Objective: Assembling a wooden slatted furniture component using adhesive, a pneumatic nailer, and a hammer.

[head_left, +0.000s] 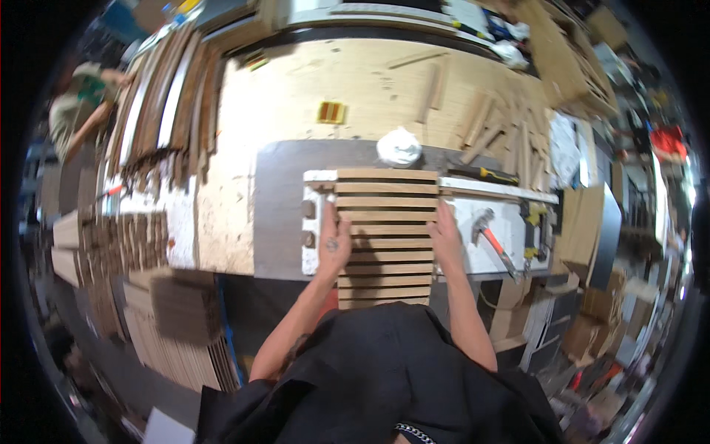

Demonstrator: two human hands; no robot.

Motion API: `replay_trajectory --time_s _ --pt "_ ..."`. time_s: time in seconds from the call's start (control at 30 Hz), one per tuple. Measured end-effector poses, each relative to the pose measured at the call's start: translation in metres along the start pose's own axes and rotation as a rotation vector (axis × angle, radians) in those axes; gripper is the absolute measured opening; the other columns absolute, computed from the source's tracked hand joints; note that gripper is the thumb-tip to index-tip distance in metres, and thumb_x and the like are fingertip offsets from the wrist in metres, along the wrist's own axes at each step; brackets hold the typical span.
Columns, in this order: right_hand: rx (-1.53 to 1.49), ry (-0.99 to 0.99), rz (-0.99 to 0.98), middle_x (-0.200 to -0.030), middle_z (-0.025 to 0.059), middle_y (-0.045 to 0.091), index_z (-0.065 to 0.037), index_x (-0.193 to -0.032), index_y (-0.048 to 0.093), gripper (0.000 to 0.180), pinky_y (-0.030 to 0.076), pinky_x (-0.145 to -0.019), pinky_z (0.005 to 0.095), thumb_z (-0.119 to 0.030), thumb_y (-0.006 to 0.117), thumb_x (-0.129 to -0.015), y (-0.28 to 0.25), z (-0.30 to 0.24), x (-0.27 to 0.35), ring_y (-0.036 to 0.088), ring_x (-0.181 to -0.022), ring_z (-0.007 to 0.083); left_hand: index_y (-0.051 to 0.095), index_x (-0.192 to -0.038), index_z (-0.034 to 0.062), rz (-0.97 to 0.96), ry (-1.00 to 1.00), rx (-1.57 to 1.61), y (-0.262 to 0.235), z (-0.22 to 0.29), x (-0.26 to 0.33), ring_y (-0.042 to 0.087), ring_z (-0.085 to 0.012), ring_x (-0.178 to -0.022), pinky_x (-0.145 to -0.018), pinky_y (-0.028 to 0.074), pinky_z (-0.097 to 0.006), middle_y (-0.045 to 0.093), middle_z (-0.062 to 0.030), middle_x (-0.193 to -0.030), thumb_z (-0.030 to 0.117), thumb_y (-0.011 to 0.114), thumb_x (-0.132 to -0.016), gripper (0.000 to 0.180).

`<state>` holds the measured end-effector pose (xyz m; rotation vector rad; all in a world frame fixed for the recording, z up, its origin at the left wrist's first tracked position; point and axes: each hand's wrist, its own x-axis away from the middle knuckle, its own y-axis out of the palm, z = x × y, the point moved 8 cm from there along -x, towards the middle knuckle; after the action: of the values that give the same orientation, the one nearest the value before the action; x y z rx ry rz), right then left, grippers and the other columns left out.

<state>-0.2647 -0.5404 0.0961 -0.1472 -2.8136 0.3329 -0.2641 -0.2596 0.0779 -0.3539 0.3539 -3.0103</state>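
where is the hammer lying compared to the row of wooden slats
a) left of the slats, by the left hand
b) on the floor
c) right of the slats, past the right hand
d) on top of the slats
c, the hammer with its orange handle lies on the white board to the right of the wooden slats, just beyond the right hand; the left hand rests on the slats' left edge.
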Motion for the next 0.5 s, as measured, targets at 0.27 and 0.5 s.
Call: replay_trajectory --time_s 0.27,0.5 --pt "-0.102 0.226 -0.059 -0.161 0.0239 0.021 0.007 -0.153 0.017 0.065 0.018 -0.121 0.0361 0.004 0.045 -0.095 -0.002 0.052 0.091 0.020 -0.151 0.0286 0.019 -0.149 -0.0109 -0.087 -0.158 -0.042 -0.012 -0.018 0.093 0.044 -0.0471 -0.133 -0.110 0.036 -0.039 0.042 -0.0360 -0.143 0.011 0.047 -0.098 0.062" --pt "-0.132 0.289 0.032 -0.159 0.0283 0.021 0.010 -0.152 0.017 0.065 0.022 -0.119 0.0380 0.000 0.048 -0.095 0.011 0.055 0.101 0.023 -0.149 0.0326 0.008 -0.153 -0.0095 -0.132 -0.033 0.183 -0.021 -0.031 0.088 0.028 -0.0279 -0.148 -0.117 0.019 -0.028 0.028 -0.0275 -0.158 -0.004 0.040 -0.092 0.069"
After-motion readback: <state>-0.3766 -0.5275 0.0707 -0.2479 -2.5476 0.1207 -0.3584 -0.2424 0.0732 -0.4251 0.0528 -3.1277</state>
